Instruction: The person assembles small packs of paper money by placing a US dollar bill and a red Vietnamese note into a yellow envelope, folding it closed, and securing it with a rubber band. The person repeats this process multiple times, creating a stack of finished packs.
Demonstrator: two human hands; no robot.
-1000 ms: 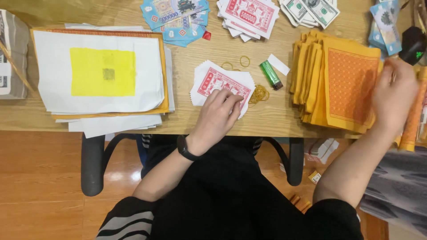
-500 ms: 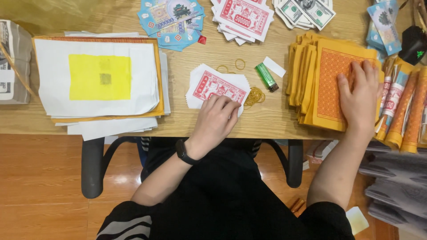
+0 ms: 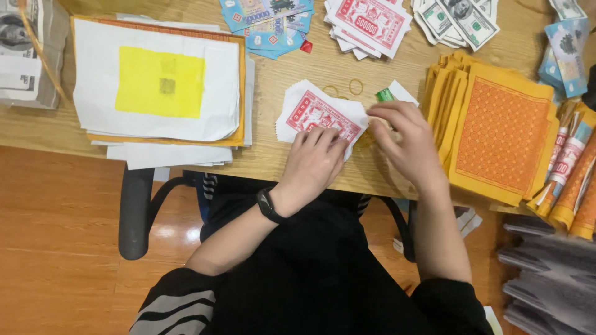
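A small stack of white paper notes with red print (image 3: 313,111) lies near the front edge of the wooden desk (image 3: 292,68). My left hand (image 3: 313,162), with a black band on the wrist, presses down on the stack's near edge, fingers together. My right hand (image 3: 403,144) hovers just right of the stack with fingers bent down, its fingertips at the stack's right edge. It covers the spot beside a green lighter (image 3: 385,95). Whether it holds anything is hidden. Two loose rubber bands (image 3: 356,85) lie just behind the stack.
A thick pile of orange patterned sheets (image 3: 500,133) sits right, with rolled paper tubes (image 3: 568,167) beyond. White sheets with a yellow square (image 3: 158,84) lie left. Blue notes (image 3: 267,22), red notes (image 3: 369,22) and green banknote-style paper (image 3: 459,15) line the back. A chair arm (image 3: 133,211) is below.
My right hand left the orange pile and moved left to the right edge of the red-and-white stack. My left hand stayed on the stack.
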